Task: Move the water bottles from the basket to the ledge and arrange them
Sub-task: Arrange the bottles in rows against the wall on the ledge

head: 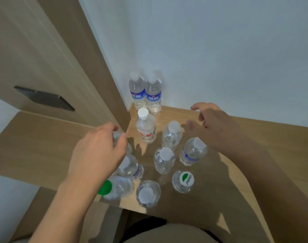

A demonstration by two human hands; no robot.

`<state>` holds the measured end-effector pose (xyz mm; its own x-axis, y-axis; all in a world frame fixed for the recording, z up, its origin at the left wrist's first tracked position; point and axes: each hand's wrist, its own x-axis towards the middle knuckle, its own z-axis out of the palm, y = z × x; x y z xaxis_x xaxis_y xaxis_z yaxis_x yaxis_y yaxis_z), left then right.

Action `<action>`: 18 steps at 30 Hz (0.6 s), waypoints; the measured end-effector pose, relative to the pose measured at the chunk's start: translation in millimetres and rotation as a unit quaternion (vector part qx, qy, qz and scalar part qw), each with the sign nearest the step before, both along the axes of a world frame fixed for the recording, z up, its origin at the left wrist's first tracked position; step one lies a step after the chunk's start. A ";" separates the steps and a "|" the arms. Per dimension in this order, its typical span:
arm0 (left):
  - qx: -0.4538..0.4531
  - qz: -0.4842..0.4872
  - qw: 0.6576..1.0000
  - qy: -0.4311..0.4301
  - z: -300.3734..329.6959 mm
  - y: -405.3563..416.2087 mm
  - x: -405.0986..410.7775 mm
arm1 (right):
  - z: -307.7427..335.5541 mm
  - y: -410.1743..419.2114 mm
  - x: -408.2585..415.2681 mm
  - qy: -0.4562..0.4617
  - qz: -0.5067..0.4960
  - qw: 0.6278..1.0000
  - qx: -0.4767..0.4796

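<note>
Your left hand [97,151] hovered over the wooden ledge [246,137], fingers [120,140] curled around the top of a bottle [127,148] mostly hidden beneath them; whether they truly gripped it you could not tell from this angle. Your right hand [214,125] hung above the ledge with fingers [196,107] spread and loosely bent, holding nothing.

Between your two hands stood a red-labelled bottle [146,128] and, just beside your right thumb, a clear white-capped bottle [171,135]. Beyond both hands, in the corner against the white wall [219,50], two blue-labelled bottles [146,94] stood touching each other. Under your right wrist stood another bottle with a blue label [192,151], and near it one more white-capped bottle [164,159]. Below your left hand stood a bottle [130,166] partly covered by it, then a green-capped bottle [114,188] that looked tilted. Nearest you stood a plain white-capped bottle [148,193] and one whose cap carried a green mark [184,180].

A wooden panel [44,50] rose to the left of your left hand
</note>
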<state>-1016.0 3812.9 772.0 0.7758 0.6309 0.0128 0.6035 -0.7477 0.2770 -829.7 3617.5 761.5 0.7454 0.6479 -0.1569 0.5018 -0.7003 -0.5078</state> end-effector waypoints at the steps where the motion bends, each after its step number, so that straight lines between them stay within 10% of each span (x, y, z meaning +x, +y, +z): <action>1: 0.017 0.004 1.000 0.021 -4.7 -7.1 -4.3 | -5.4 -7.4 -3.0 0.003 0.007 1.000 -0.030; 10: 0.086 0.022 0.970 0.227 -38.3 -29.7 -9.2 | -38.1 -29.5 -10.9 0.023 0.060 0.989 -0.134; 18: 0.020 0.038 0.986 0.160 -18.4 -37.1 -8.8 | -31.0 -28.3 -1.2 0.005 0.079 0.986 -0.143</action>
<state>-1024.8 3775.8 753.7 0.6948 0.6911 -0.1989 0.7099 -0.7035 0.0353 -830.9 3589.3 730.5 0.6357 0.6842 -0.3575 0.6126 -0.7289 -0.3055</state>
